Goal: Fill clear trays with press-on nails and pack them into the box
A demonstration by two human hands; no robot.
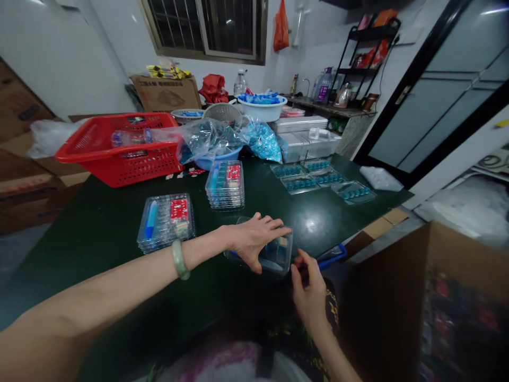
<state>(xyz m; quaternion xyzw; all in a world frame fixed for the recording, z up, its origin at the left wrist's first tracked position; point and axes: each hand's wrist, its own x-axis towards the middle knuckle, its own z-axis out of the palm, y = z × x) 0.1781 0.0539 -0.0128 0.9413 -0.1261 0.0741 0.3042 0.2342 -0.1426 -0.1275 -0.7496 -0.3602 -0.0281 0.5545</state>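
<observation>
Clear plastic tray [274, 255] sits near the front edge of the dark green surface [111, 281], with blue and red contents blurred inside it. The left hand [254, 241] lies across its top, palm down and fingers spread and nearly flat, resting on the lid and reaching toward the far edge. A green bangle [180, 260] circles that wrist. The right hand [308, 286] is below and beside the tray, its fingers curled at the near corner; whether they have hold of it cannot be told.

Two stacks of similar trays [225, 185] stand farther up the surface, one beyond the other's left side. Open trays of blue capsules [322, 180] lie to the right of them. Beyond, a red plastic basket [119, 154] sits at the left, beside a clear bag of blue packets [207, 140]. A cardboard box [397, 302] stands at lower right.
</observation>
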